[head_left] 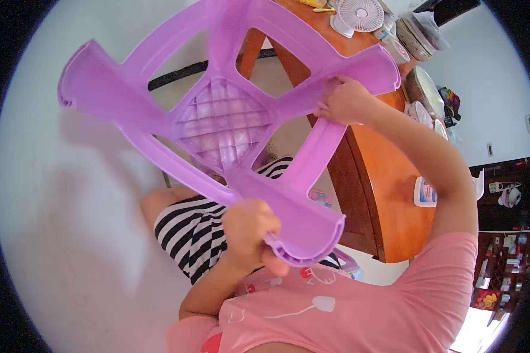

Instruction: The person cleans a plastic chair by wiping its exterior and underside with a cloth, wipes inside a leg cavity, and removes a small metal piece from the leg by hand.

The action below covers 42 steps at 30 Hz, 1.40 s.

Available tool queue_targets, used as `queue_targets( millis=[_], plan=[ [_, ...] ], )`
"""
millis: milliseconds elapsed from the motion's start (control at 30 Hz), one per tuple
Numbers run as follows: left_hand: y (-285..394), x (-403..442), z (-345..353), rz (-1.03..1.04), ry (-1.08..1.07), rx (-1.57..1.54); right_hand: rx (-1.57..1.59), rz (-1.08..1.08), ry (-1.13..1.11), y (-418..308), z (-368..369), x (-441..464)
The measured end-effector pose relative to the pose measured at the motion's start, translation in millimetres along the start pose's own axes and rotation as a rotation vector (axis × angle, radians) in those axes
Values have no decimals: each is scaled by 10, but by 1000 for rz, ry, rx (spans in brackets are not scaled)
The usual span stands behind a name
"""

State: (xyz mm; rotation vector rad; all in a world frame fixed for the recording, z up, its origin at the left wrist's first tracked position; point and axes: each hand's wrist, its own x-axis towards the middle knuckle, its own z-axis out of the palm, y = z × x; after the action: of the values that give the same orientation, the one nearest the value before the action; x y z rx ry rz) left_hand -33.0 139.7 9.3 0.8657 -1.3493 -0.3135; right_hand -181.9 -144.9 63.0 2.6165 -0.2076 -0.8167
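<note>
A purple plastic stool (300, 203), with legs spreading from a ribbed square centre, is held up in front of my body. My left hand (250, 232) is closed around the edge of the leg nearest my chest, by its curved end. On the right-hand leg, my right hand (344, 101) has its fingers curled against the plastic, close to where a curved brace joins. The two other legs point away, toward the left and the top of the view. Part of the top leg is cut off by the view's edge.
An orange-brown wooden table (388, 194) stands to the right. On it are a small white fan (360, 15), a pot (424, 93) and a white container (425, 192). My lap in striped cloth (197, 232) lies beneath the stool. A pale wall (47, 194) is at left.
</note>
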Motion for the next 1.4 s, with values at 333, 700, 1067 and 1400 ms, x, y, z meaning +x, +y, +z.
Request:
queue_targets(
  millis=[333,700,1067,1400],
  plan=[
    [-724,866,-1014,-220,93,-500,707,166,-40,-632,-939,-541],
    [-300,884,-1312,-199,861,176,1482,28,819,-1111,-609,-1103],
    [-179,816,684,-36,-230,513,1839,1141,931,-858,192,-1858],
    [-409,794,237,174,-371,662,1687,1287,1298,-585,164,-1627]
  ],
)
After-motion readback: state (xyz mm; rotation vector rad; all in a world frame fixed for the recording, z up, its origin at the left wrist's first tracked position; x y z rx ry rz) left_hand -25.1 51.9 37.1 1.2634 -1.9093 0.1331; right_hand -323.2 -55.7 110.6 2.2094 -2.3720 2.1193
